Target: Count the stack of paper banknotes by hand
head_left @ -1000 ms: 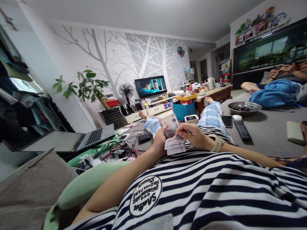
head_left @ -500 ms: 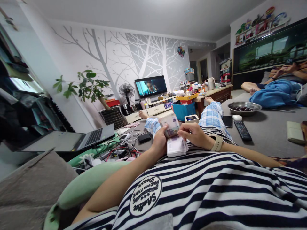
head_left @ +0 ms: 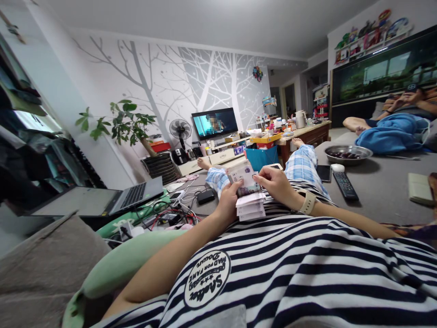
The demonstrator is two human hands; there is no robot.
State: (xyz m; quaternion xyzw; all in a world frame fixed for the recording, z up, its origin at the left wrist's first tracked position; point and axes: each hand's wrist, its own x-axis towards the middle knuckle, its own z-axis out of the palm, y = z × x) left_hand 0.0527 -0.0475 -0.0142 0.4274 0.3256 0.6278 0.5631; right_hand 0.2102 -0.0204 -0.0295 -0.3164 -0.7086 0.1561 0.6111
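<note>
I lie back in a striped shirt with both hands over my stomach. My left hand (head_left: 228,200) grips a stack of banknotes (head_left: 246,191), its thumb lying across the top note. My right hand (head_left: 278,186), with a beige watch band at the wrist, pinches the notes at their upper right edge, fingers curled. Several notes are bent down toward me and fan out under the upright ones.
An open laptop (head_left: 112,198) and tangled cables lie to my left. A remote (head_left: 345,185), a phone (head_left: 323,172) and a metal bowl of dark fruit (head_left: 348,154) sit on the grey surface to my right. Another person reclines at far right under a blue cloth (head_left: 392,132).
My right hand has lifted slightly and moved up over the small white box behind it. The folded-down notes have spread apart again after lying as one thick bundle half a second ago.
</note>
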